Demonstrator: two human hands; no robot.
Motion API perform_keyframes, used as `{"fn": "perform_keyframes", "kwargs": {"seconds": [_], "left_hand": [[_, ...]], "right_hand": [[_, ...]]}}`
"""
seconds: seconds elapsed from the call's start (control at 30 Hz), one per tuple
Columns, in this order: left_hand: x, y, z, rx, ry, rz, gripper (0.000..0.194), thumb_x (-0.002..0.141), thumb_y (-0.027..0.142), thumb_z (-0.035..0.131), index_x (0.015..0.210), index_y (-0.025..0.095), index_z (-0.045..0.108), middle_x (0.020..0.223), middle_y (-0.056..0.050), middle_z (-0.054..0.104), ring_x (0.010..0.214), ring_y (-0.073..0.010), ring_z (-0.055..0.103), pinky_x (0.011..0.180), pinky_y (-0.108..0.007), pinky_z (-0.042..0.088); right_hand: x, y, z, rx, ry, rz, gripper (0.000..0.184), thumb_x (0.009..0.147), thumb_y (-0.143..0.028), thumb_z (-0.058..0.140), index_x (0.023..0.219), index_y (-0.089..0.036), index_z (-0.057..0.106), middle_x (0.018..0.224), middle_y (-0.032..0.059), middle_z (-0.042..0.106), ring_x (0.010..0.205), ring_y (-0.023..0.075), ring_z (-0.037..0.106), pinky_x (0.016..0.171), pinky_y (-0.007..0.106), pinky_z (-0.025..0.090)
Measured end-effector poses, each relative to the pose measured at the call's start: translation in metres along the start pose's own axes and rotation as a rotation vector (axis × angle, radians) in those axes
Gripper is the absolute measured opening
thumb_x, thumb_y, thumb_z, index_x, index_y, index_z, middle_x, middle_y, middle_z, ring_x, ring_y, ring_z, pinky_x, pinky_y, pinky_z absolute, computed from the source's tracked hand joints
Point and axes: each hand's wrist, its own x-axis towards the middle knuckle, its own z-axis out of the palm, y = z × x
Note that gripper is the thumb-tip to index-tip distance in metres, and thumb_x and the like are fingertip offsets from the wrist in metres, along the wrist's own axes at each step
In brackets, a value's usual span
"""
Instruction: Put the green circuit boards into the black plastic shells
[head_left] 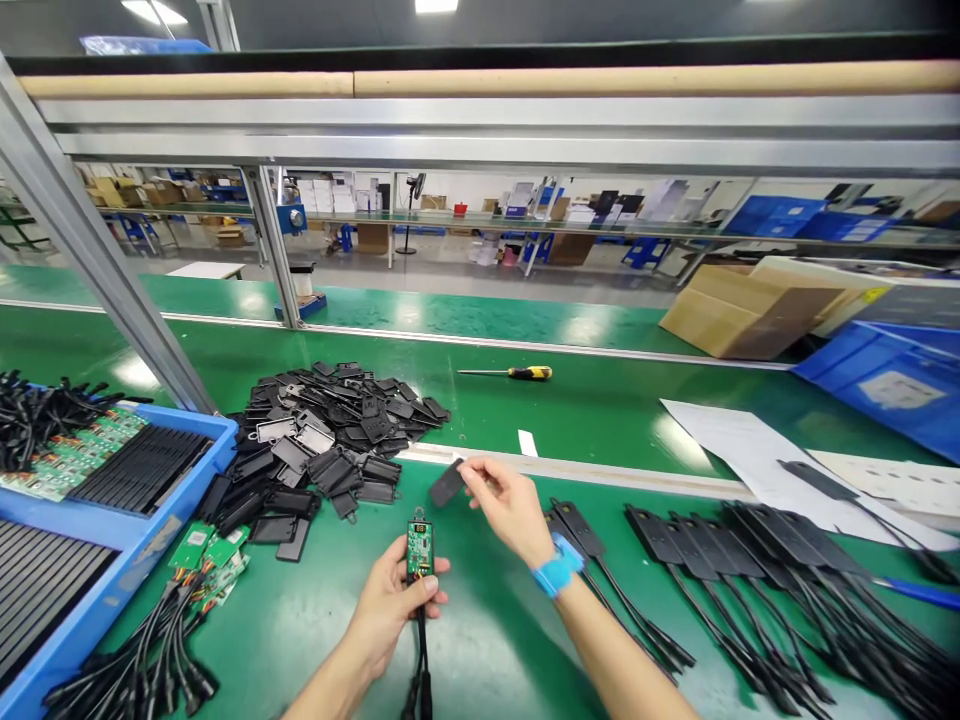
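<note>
the left hand (388,598) grips one green circuit board (420,545), low at centre; the right hand (511,506) pinches one black cover (447,485) just beyond it. one yellow-and-black screwdriver (529,373) lies farther back; perhaps several dozen black casings (341,408), too overlapped to count, heap at left.

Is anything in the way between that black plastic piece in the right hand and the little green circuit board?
Nothing visible: the right hand holds the black plastic piece just beyond the circuit board in the left hand.
</note>
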Motion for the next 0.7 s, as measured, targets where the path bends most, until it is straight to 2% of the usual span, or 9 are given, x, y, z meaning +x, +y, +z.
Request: {"fn": "perform_keyframes", "kwargs": {"seconds": [0.1, 0.17, 0.27, 0.37, 0.5, 0.63, 0.7], "left_hand": [[-0.001, 0.001, 0.002, 0.043, -0.065, -0.006, 0.069, 0.066, 0.030, 0.083, 0.124, 0.014, 0.048, 0.105, -0.014, 0.065, 0.071, -0.0155, 0.064, 0.059, -0.024, 0.049], [-0.002, 0.002, 0.004, 0.060, -0.134, -0.021, 0.069, 0.063, 0.028, 0.085, 0.122, 0.015, 0.051, 0.101, -0.013, 0.065, 0.074, -0.0172, 0.065, 0.062, -0.024, 0.050], [-0.003, 0.003, 0.005, 0.073, -0.223, -0.045, 0.072, 0.059, 0.023, 0.088, 0.122, 0.016, 0.053, 0.098, -0.011, 0.065, 0.078, -0.0188, 0.065, 0.065, -0.024, 0.050], [-0.004, 0.001, 0.006, 0.097, -0.264, -0.055, 0.073, 0.060, 0.024, 0.087, 0.124, 0.016, 0.053, 0.100, -0.011, 0.065, 0.075, -0.0174, 0.065, 0.062, -0.023, 0.050], [-0.005, 0.000, 0.009, 0.153, -0.251, -0.028, 0.068, 0.062, 0.027, 0.086, 0.122, 0.014, 0.055, 0.098, -0.012, 0.065, 0.069, -0.0137, 0.059, 0.056, -0.022, 0.049], [-0.006, -0.001, 0.010, 0.194, -0.237, -0.008, 0.071, 0.061, 0.029, 0.085, 0.123, 0.014, 0.054, 0.098, -0.013, 0.065, 0.084, -0.0207, 0.060, 0.055, -0.021, 0.049], [-0.006, -0.001, 0.010, 0.228, -0.224, -0.004, 0.070, 0.062, 0.030, 0.085, 0.123, 0.015, 0.054, 0.096, -0.012, 0.065, 0.085, -0.0216, 0.061, 0.054, -0.021, 0.049]], "right_hand": [[-0.040, -0.009, -0.007, 0.472, -0.049, 0.106, 0.032, 0.088, -0.046, 0.053, 0.102, -0.018, 0.057, 0.076, 0.0020, 0.057, 0.063, 0.0144, 0.057, 0.051, 0.024, 0.050], [-0.057, -0.010, -0.005, 0.587, -0.116, 0.172, 0.033, 0.084, -0.046, 0.060, 0.102, -0.019, 0.055, 0.075, 0.0009, 0.056, 0.064, 0.0142, 0.056, 0.051, 0.024, 0.050], [-0.071, -0.006, 0.002, 0.617, -0.188, 0.245, 0.032, 0.080, -0.045, 0.065, 0.091, -0.016, 0.058, 0.071, 0.0012, 0.057, 0.065, 0.0143, 0.057, 0.054, 0.024, 0.049], [-0.075, -0.001, 0.009, 0.635, -0.182, 0.271, 0.032, 0.079, -0.046, 0.066, 0.089, -0.015, 0.060, 0.072, 0.0021, 0.059, 0.064, 0.0137, 0.057, 0.054, 0.024, 0.049], [-0.076, 0.002, 0.014, 0.644, -0.162, 0.274, 0.033, 0.079, -0.046, 0.065, 0.090, -0.015, 0.060, 0.071, 0.0015, 0.059, 0.061, 0.0130, 0.056, 0.052, 0.023, 0.047], [-0.077, 0.003, 0.018, 0.630, -0.148, 0.277, 0.034, 0.077, -0.047, 0.066, 0.088, -0.015, 0.060, 0.067, -0.0001, 0.056, 0.061, 0.0137, 0.056, 0.051, 0.023, 0.047], [-0.078, 0.003, 0.021, 0.631, -0.129, 0.286, 0.035, 0.077, -0.049, 0.067, 0.086, -0.016, 0.059, 0.067, -0.0001, 0.055, 0.062, 0.0139, 0.056, 0.051, 0.023, 0.047]]}}
